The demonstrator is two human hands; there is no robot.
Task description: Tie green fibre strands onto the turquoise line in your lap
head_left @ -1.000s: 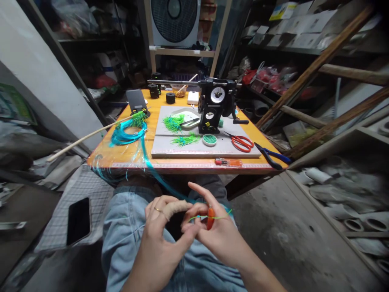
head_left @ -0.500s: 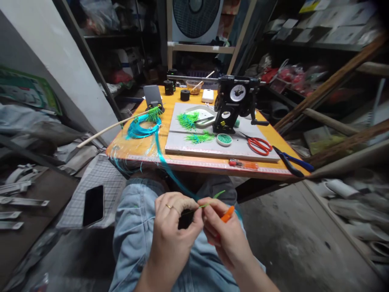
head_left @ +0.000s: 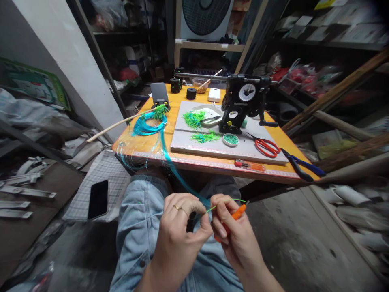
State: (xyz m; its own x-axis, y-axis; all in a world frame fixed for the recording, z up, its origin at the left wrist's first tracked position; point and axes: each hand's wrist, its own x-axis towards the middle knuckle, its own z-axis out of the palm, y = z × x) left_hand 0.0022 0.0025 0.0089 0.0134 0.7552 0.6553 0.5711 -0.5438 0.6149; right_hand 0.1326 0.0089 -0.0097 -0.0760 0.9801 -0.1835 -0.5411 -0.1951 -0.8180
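Over my lap, my left hand point(head_left: 179, 229) is closed in a pinch, thumb against an index finger wrapped in beige tape. A thin green strand point(head_left: 231, 199) comes out of that pinch and runs across to the fingers of my right hand point(head_left: 240, 235). That right hand is closed around an orange-handled tool point(head_left: 238, 213) with a short tip pointing up; its exact kind is not clear. Behind the hands, a bundle of blue strands point(head_left: 176, 174) trails down from a coil point(head_left: 146, 125) on the table. Its lower end is hidden by my hands.
The orange table point(head_left: 121, 140) bears a grey board point(head_left: 185, 147), a black cranked device point(head_left: 238, 103), green-blue tufts point(head_left: 194, 119), a dish of beads point(head_left: 231, 140), red scissors point(head_left: 267, 147), blue-handled pliers point(head_left: 304, 164) and a wooden stick point(head_left: 118, 123). A phone point(head_left: 98, 199) lies at left.
My right hand has drawn slightly away to the right from my left, and more green strand shows between them. The orange tool has tilted, its tip now visible. The whole view has shifted slightly.
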